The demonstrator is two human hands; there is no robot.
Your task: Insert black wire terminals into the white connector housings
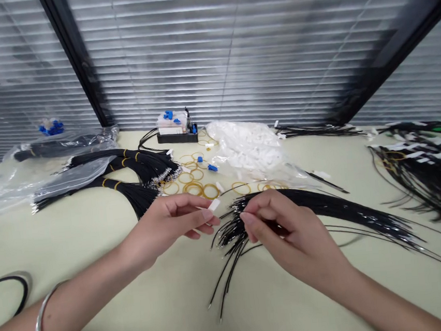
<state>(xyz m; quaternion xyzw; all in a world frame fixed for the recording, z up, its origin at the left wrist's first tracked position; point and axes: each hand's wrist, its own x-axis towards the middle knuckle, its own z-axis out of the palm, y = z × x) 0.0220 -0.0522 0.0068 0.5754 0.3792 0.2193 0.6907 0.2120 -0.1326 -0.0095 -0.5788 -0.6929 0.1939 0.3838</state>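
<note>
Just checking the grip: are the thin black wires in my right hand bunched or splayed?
Splayed at the tips: the thin black wires fan apart past the right hand, but lie bunched further along.

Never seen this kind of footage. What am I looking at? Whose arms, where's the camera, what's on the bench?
This is one view from a camera worn on a person's head, looking forward and down, so the arms are the wearer's own. No machine is involved. The left hand pinches a small white piece; a metal bangle circles that wrist. The right hand grips a loose bunch of thin black wires. On the pale table lie tied bundles of black wires, tan rubber bands, a plastic bag of white parts and a black tray. Window blinds stand behind.
</note>
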